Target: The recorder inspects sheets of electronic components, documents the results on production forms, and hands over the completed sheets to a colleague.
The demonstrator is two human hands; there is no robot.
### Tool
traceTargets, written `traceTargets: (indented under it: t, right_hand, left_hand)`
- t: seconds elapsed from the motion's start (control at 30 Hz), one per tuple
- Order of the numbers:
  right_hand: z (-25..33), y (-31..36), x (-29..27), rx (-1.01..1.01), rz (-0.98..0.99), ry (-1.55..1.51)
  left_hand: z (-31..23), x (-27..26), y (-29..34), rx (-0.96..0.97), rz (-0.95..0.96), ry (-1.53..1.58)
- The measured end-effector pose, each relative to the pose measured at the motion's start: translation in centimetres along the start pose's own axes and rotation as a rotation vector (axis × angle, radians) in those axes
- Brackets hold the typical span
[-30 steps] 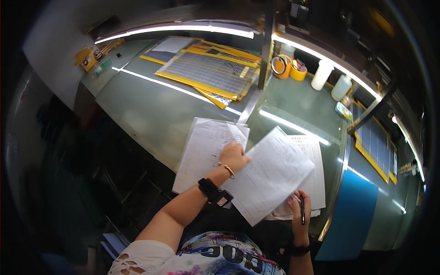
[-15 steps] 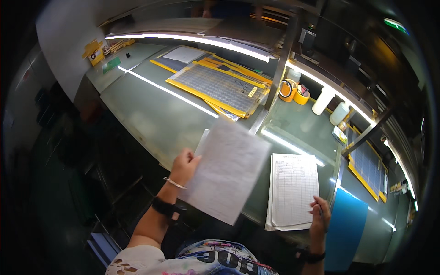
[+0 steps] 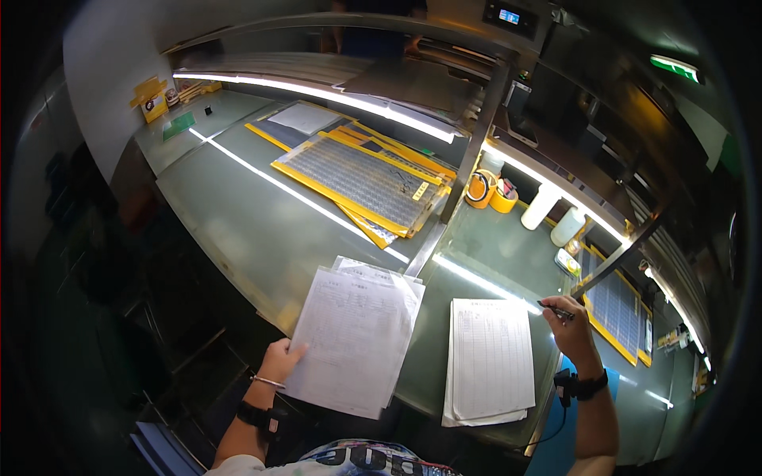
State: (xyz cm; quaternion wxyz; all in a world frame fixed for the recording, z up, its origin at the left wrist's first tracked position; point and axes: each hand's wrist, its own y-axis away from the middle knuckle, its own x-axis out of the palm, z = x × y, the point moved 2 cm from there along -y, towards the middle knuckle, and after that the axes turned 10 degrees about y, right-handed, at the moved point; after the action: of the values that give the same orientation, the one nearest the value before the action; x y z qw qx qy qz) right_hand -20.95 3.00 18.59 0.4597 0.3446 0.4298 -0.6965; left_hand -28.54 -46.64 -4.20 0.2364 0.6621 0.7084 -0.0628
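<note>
You held white sheets (image 3: 355,337) ruled with faint grey table lines in your left hand (image 3: 279,361), where a thin silver bracelet (image 3: 268,382) and a black watch (image 3: 258,416) circled the wrist. Your right hand (image 3: 573,332) gripped a dark pen (image 3: 554,310) above a black wristband (image 3: 583,386). A second white stack (image 3: 490,357) carried fine grey rows. The table (image 3: 238,214) was dull grey-green with bright white light streaks. Yellow-framed panels (image 3: 361,182) showed a silver-grey mesh pattern. Two tape rolls (image 3: 490,194) were orange-yellow; two bottles (image 3: 552,216) were white.
</note>
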Motion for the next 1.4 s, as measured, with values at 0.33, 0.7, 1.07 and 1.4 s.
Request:
traceTargets:
  t: [0.33, 0.7, 1.07, 1.4]
  right_hand:
    - [-1.8, -1.6, 2.4, 0.057, 0.118, 0.045]
    - [-1.8, -0.6, 3.9, 0.062, 0.149, -0.014]
    - [-0.9, 0.9, 2.7, 0.107, 0.123, -0.035]
    - [-4.6, -4.5, -1.2, 0.092, -0.033, 0.028]
  left_hand:
    - [-3.7, -0.1, -1.1, 0.128, 0.035, 0.001]
    - [-4.5, 0.6, -0.5, 0.108, 0.018, -0.002]
    - [-2.7, 0.8, -0.2, 0.216, -0.03, 0.098]
    - [-5.3, 0.7, 0.5, 0.159, -0.075, 0.045]
